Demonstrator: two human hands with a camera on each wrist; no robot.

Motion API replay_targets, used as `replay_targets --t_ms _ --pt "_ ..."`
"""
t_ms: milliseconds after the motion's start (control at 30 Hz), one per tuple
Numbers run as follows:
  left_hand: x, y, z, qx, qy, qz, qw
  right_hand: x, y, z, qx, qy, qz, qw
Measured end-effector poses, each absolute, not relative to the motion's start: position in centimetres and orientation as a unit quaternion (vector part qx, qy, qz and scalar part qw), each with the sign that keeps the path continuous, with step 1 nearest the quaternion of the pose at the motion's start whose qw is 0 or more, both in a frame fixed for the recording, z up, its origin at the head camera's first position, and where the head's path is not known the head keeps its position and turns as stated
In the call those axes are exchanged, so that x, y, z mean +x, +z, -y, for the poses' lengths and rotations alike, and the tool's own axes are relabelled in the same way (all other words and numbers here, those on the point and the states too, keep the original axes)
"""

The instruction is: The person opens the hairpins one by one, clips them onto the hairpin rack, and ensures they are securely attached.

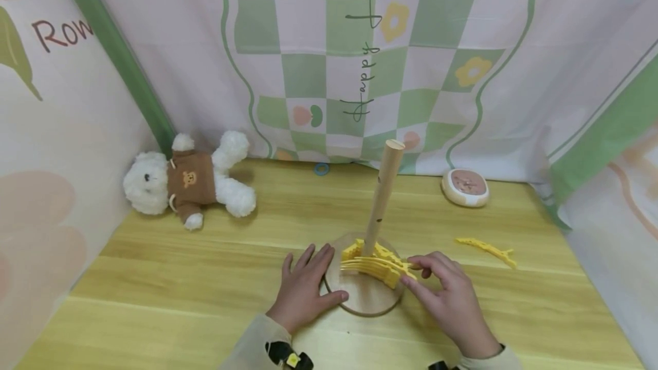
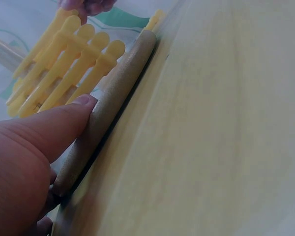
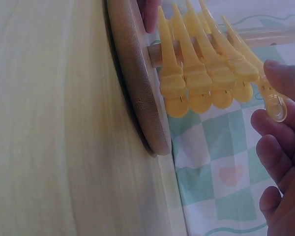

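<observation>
A wooden post (image 1: 382,198) rises from a round wooden base (image 1: 365,302) on the table. Curved yellow plastic pieces (image 1: 377,270) are stacked in layers around the foot of the post; the right wrist view shows their tapered ends and rounded knobs. My left hand (image 1: 307,287) rests at the base's left side, fingers extended, with the thumb against its rim. With thumb and index finger, my right hand (image 1: 452,298) pinches the end of a yellow plastic piece (image 3: 274,101) at the top of the stack. Another yellow piece (image 1: 488,249), forked at one end, lies apart on the right.
A white plush toy (image 1: 191,179) in a brown shirt lies at the back left. A blue ring (image 1: 321,169) sits by the back curtain (image 1: 349,73). At the back right is a rounded white device (image 1: 465,188) with a pinkish top.
</observation>
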State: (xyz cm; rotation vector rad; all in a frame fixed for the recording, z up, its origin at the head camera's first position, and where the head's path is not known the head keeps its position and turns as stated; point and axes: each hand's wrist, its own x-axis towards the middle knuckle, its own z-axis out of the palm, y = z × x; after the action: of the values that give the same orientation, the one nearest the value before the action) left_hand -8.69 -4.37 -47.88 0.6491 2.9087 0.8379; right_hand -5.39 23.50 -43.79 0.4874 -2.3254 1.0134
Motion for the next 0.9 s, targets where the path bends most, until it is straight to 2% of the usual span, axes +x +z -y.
replay_targets --t_ms 900 --pt "-8.71 -47.79 4.33 0.206 0.274 -0.939 0.036 -5.63 -43.67 -23.07 0.17 0.38 0.87 0.265"
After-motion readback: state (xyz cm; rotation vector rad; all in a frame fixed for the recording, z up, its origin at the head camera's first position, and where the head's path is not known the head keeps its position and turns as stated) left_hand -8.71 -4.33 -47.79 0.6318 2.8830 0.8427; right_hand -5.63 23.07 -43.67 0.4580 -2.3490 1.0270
